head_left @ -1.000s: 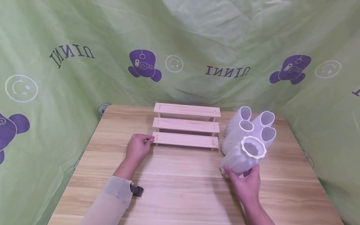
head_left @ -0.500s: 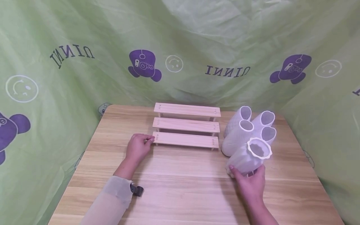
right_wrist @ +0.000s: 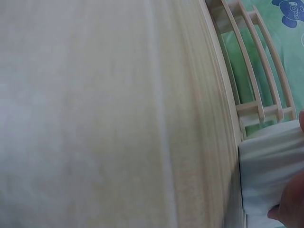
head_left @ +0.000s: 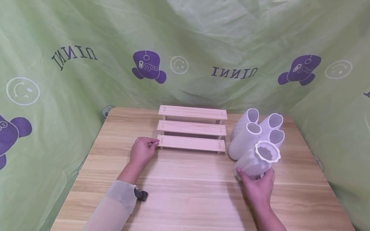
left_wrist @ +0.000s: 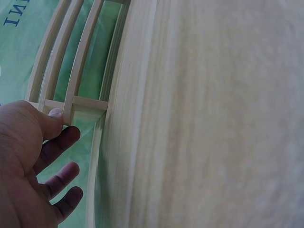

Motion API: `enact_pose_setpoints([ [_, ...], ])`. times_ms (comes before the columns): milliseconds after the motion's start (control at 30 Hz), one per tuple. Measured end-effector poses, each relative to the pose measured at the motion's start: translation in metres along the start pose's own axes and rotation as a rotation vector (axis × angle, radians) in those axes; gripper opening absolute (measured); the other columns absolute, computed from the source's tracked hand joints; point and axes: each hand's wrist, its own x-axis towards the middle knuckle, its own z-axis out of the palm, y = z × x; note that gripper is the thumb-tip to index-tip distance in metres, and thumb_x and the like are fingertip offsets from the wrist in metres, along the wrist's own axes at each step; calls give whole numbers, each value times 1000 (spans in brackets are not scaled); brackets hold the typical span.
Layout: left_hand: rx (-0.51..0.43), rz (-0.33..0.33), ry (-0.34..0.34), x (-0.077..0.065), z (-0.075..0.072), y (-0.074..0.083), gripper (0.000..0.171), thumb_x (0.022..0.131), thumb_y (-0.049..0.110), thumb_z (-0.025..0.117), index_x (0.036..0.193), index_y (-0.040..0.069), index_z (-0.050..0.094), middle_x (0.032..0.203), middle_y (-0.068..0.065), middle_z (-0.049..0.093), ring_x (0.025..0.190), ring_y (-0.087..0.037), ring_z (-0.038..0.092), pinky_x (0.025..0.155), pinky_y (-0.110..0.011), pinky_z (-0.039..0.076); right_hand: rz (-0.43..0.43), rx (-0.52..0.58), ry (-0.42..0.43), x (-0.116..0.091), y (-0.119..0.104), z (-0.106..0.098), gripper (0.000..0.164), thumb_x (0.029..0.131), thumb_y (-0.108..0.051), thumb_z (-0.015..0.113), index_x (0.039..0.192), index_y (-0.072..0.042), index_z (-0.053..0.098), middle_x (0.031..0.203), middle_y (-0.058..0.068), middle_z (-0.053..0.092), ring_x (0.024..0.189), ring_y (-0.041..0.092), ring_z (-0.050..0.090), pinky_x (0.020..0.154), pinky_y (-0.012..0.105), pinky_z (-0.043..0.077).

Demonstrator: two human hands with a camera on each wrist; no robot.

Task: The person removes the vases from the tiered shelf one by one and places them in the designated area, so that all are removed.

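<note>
A three-tier wooden step rack point(head_left: 192, 143) stands toward the back of the table. At its left end, my left hand point(head_left: 142, 151) pinches the corner of the lowest, front board between thumb and index finger. The left wrist view shows the other fingers of that hand point(left_wrist: 23, 156) spread apart below the board's end. On the right, my right hand point(head_left: 258, 191) grips the lower side of a white ribbed vase point(head_left: 251, 163) with a scalloped rim. This vase leans with its mouth up and to the right. Its lower wall point(right_wrist: 268, 164) shows in the right wrist view, beside the rack.
Several more white vases point(head_left: 242, 142) stand upright in a cluster right of the rack, just behind the held one. The wood-grain table point(head_left: 185, 192) reaches back to a green printed curtain point(head_left: 190, 38), which also hangs along both sides.
My right hand has shifted slightly right with the scalloped vase, mostly in the first half second. The left hand and the rack have stayed put.
</note>
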Motion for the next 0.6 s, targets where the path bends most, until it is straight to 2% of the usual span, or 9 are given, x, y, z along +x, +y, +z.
enact_pose_setpoints([
  [200, 2, 5, 3, 1, 0, 0, 16, 97, 26, 74, 105, 15, 82, 104, -5, 78, 116, -32, 62, 104, -51, 48, -14, 8, 5, 0, 2, 1, 105, 66, -8, 99, 150, -5, 36, 139, 11, 38, 130, 29, 47, 115, 53, 43],
  [400, 10, 5, -3, -2, 1, -3, 19, 99, 28, 72, 111, 16, 81, 108, -6, 77, 115, -33, 62, 103, -52, 49, -13, -7, -9, 1, 5, 0, 108, 66, -12, 99, 152, -5, 35, 143, 15, 38, 134, 35, 46, 116, 58, 39],
  [533, 25, 20, -26, -6, 1, -7, 23, 100, 28, 70, 119, 18, 78, 110, -4, 77, 114, -34, 63, 101, -53, 49, 37, 0, -31, -2, 5, -2, 117, 68, -20, 100, 159, -11, 27, 155, 17, 33, 142, 43, 40, 118, 62, 34],
  [600, 36, 38, -43, -8, 0, -8, 27, 99, 27, 71, 124, 18, 76, 110, -4, 76, 113, -34, 63, 101, -53, 49, 59, -10, -26, -7, 5, -4, 119, 70, -26, 99, 161, -16, 24, 158, 15, 30, 143, 43, 37, 118, 63, 33],
])
